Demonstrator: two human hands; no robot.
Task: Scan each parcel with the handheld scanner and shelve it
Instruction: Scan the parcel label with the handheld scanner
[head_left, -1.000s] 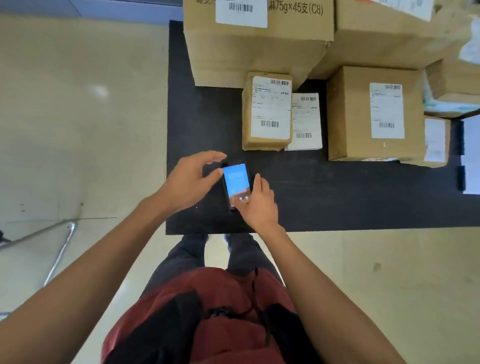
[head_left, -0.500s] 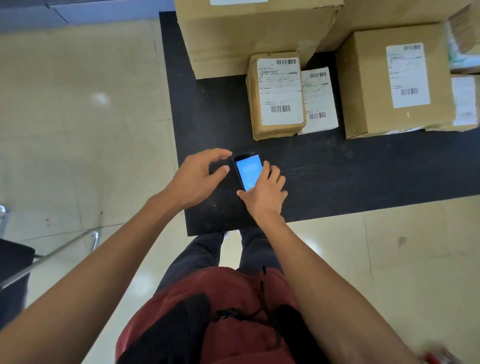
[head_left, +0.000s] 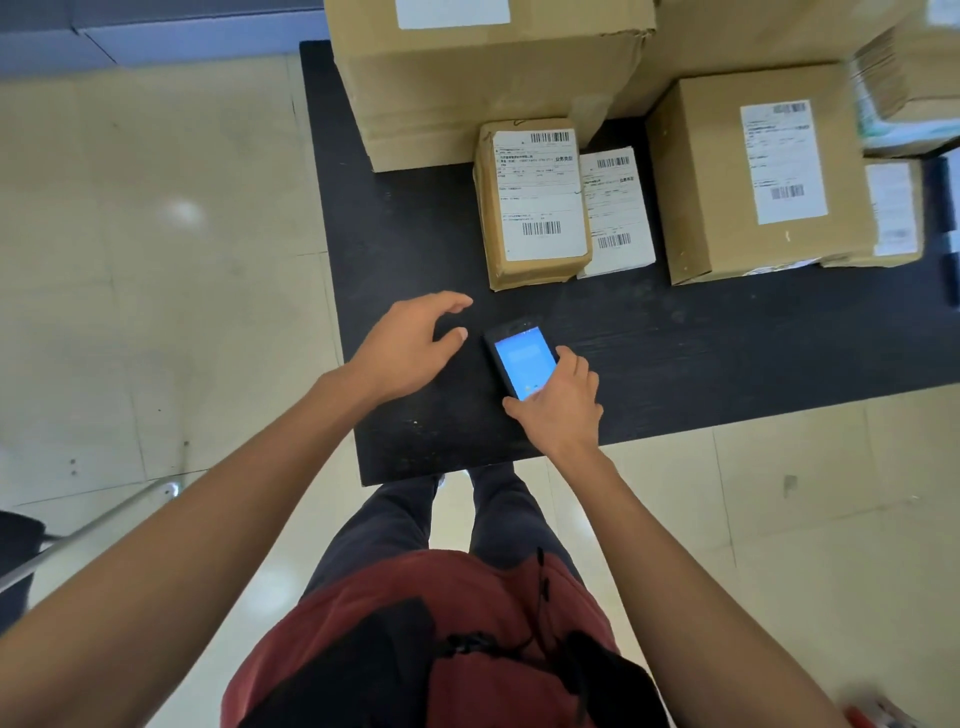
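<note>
A black table (head_left: 395, 218) runs from the frame's centre to its right edge; its left edge and near edge meet at a corner just above the person's dark trousers (head_left: 395, 525). Pale tiled floor (head_left: 156, 270) lies open to the left of the table and along the lower right of the frame. A metal bar (head_left: 88, 530) crosses the lower left.

The handheld scanner (head_left: 522, 364) (a phone-like unit with a lit blue screen) lies in the bare near strip of the table, close to the near edge. The right hand (head_left: 561, 405) grips its lower end, fingers curled along the right side and thumb at the lower left corner. The left hand (head_left: 410, 345) hovers just left of the scanner, apart from it, fingers and thumb spread in a loose curve, holding nothing.

Parcels crowd the far part of the table. A small labelled parcel (head_left: 535, 202) stands nearest the scanner, with bare tabletop between them. A flat white-labelled parcel (head_left: 618, 213) lies touching its right side. A large carton (head_left: 483, 83) sits behind both, at top centre. A medium carton (head_left: 753, 171) with a white label stands to the right, and a smaller box (head_left: 893, 213) sits against its right side. Whether any carton is open cannot be told.
</note>
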